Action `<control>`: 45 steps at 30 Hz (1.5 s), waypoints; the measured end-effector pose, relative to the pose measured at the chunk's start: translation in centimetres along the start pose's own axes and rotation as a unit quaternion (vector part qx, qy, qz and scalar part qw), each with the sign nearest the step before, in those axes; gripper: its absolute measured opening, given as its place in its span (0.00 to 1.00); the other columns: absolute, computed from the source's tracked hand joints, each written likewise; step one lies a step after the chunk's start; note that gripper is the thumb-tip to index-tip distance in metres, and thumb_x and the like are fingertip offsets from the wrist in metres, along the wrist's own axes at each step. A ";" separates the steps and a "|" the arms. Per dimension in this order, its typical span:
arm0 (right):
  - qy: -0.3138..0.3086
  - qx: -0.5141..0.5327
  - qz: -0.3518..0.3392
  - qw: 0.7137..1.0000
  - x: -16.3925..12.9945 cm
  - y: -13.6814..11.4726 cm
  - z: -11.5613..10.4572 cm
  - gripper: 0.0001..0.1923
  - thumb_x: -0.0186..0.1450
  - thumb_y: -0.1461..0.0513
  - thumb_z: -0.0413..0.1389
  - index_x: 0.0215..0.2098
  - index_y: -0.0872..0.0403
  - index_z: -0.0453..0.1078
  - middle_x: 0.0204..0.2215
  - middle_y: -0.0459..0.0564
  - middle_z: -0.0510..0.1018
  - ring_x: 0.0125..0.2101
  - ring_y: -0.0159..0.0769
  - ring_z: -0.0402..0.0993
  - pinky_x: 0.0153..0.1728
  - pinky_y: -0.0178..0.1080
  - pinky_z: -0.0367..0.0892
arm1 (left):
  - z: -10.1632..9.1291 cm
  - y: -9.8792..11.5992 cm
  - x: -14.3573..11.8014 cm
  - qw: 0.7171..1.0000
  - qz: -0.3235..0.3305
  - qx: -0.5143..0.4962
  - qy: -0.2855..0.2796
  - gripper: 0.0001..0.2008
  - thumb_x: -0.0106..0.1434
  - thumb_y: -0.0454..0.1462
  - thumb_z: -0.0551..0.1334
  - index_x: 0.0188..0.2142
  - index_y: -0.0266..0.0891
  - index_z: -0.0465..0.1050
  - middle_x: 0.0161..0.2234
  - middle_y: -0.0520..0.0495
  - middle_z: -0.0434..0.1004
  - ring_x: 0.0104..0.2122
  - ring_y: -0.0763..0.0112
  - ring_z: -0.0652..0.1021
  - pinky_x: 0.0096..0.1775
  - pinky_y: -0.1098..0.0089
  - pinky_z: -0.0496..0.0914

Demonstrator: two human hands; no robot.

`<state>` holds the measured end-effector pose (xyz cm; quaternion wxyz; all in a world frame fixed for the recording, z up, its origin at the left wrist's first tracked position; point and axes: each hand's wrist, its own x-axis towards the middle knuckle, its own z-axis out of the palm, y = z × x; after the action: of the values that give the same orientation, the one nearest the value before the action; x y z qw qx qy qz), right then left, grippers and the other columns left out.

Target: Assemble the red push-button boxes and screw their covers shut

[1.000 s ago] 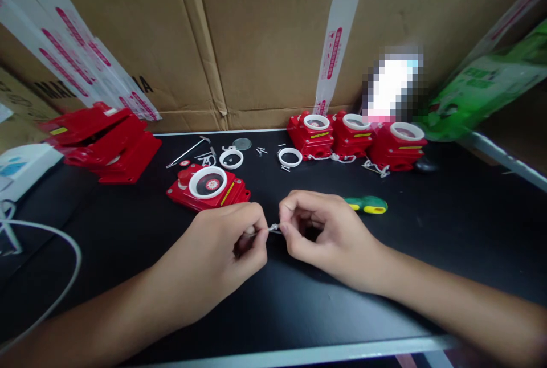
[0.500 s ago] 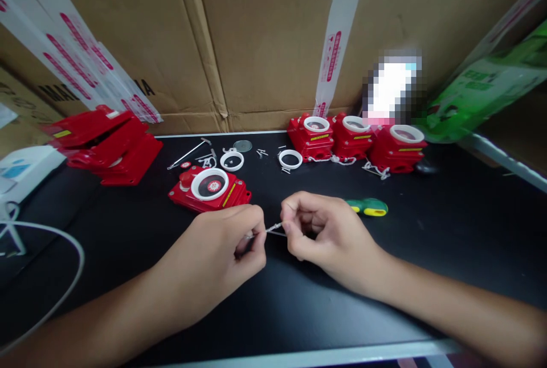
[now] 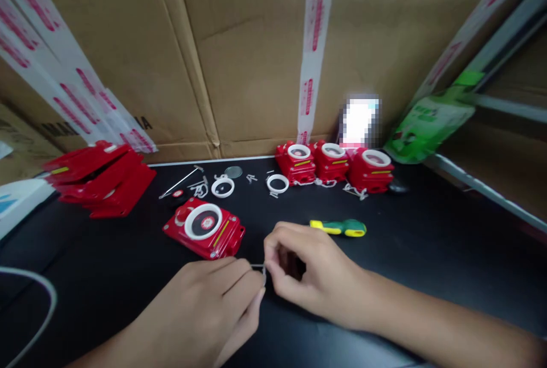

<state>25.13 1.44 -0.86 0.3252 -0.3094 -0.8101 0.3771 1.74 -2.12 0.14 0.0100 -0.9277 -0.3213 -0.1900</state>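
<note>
A short stretch of thin, pale cord (image 3: 257, 266) shows between my two hands, and the rest of it is hidden in the fingers. My left hand (image 3: 209, 305) is closed around one end, knuckles up. My right hand (image 3: 305, 268) pinches the other end between thumb and forefinger. Just beyond my left hand lies a red call-point-like box (image 3: 224, 231) with a white ring (image 3: 188, 221) around its dark round window. A green and yellow screwdriver handle (image 3: 348, 227) lies behind my right hand.
Three similar red boxes (image 3: 301, 173) with white cords stand at the back right. More red housings (image 3: 123, 185) are stacked at left. Loose white rings (image 3: 277, 184), small pins and a metal T-shaped rod (image 3: 182, 182) lie near the cardboard (image 3: 252, 72). A green pouch (image 3: 431, 129) stands at right.
The view has tilted up and shifted right. My left hand has turned over more, knuckles upward, and my hands are closer together, with less cord showing between them.
</note>
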 end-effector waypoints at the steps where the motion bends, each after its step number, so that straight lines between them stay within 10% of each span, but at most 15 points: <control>1: -0.013 -0.021 -0.001 1.000 0.0 -0.2 -0.4 0.05 0.69 0.69 0.59 0.39 0.54 0.72 0.35 0.44 0.75 0.28 0.27 0.71 0.30 0.32 0.67 | -0.6 -0.2 0.1 1.000 0.000 -0.012 0.019 0.14 0.74 0.27 0.55 0.34 0.44 0.72 0.28 0.52 0.79 0.25 0.67 0.80 0.29 0.65 0.70; 5: -0.091 -0.150 0.045 0.983 0.0 -0.7 -1.6 0.16 0.73 0.58 0.66 0.55 0.56 0.75 0.51 0.54 0.80 0.37 0.35 0.80 0.37 0.37 0.74 | -3.1 -2.9 0.4 0.995 -0.025 0.003 0.100 0.11 0.75 0.30 0.59 0.48 0.45 0.78 0.44 0.48 0.87 0.43 0.61 0.85 0.49 0.63 0.77; 7: -0.137 -0.223 0.036 0.964 0.1 -0.8 -1.5 0.19 0.74 0.57 0.67 0.59 0.57 0.76 0.53 0.56 0.81 0.43 0.42 0.83 0.42 0.40 0.75 | -3.8 -5.1 0.0 0.998 -0.039 0.030 0.042 0.12 0.71 0.37 0.68 0.54 0.48 0.81 0.56 0.43 0.86 0.56 0.48 0.82 0.59 0.50 0.76; 11: -0.171 -0.330 0.007 0.928 0.2 -1.0 -0.9 0.11 0.78 0.63 0.58 0.54 0.57 0.79 0.48 0.54 0.84 0.39 0.40 0.82 0.38 0.41 0.70 | -3.8 -8.8 -1.6 0.993 -0.088 0.021 -0.071 0.49 0.54 0.39 0.83 0.73 0.49 0.68 0.69 0.39 0.77 0.69 0.37 0.74 0.67 0.42 0.72; 18: -0.193 -0.385 0.028 0.902 -1.3 -3.5 -2.4 0.04 0.70 0.68 0.59 0.38 0.58 0.77 0.36 0.53 0.81 0.28 0.38 0.74 0.28 0.43 0.54 | -3.6 -10.7 -1.9 0.990 -0.124 -0.005 -0.073 0.33 0.58 0.33 0.74 0.63 0.47 0.75 0.62 0.41 0.81 0.63 0.42 0.80 0.65 0.46 0.75; 25: -0.102 -0.323 0.121 0.933 -5.9 -5.3 -5.3 0.15 0.76 0.68 0.51 0.31 0.51 0.62 0.33 0.47 0.73 0.29 0.36 0.68 0.33 0.42 0.60 | -4.4 -7.6 -0.9 0.983 -0.143 0.032 -0.111 0.32 0.61 0.36 0.72 0.65 0.44 0.73 0.64 0.37 0.80 0.61 0.41 0.82 0.58 0.48 0.78; 31: 0.048 -0.044 0.145 0.987 -7.5 -4.3 -5.1 0.22 0.86 0.51 0.41 0.37 0.49 0.62 0.36 0.48 0.70 0.36 0.38 0.66 0.41 0.41 0.67 | -5.5 -2.9 0.6 0.990 -0.096 -0.028 -0.097 0.32 0.62 0.32 0.73 0.63 0.49 0.71 0.62 0.44 0.79 0.58 0.52 0.83 0.57 0.58 0.78; 36: 0.063 0.189 0.133 0.971 -8.5 -3.2 -2.8 0.33 0.67 0.34 0.67 0.56 0.45 0.68 0.48 0.49 0.74 0.49 0.41 0.76 0.54 0.43 0.77 | -4.5 1.0 2.8 0.996 0.081 -0.016 0.028 0.32 0.61 0.29 0.73 0.62 0.40 0.67 0.56 0.39 0.83 0.51 0.50 0.84 0.52 0.55 0.79; 39: 0.085 0.084 0.127 0.985 -9.6 -2.7 -2.1 0.49 0.54 0.43 0.81 0.66 0.42 0.68 0.59 0.53 0.72 0.60 0.52 0.76 0.64 0.50 0.76 | -3.5 2.1 3.9 0.991 0.121 -0.022 0.055 0.23 0.68 0.30 0.70 0.59 0.36 0.67 0.52 0.39 0.86 0.49 0.51 0.85 0.51 0.54 0.79; 45: 0.144 -0.150 0.056 0.976 -12.0 -3.5 -1.4 0.44 0.59 0.63 0.75 0.69 0.42 0.65 0.60 0.57 0.75 0.50 0.48 0.85 0.45 0.42 0.85 | -1.9 3.8 5.5 0.978 0.151 -0.122 0.078 0.16 0.78 0.44 0.68 0.55 0.40 0.66 0.53 0.39 0.87 0.49 0.55 0.85 0.50 0.58 0.81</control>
<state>32.49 -8.82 -0.84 0.3667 -0.4510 -0.7833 0.2206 7.37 -2.13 4.31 -0.0501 -0.9421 -0.1502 -0.2957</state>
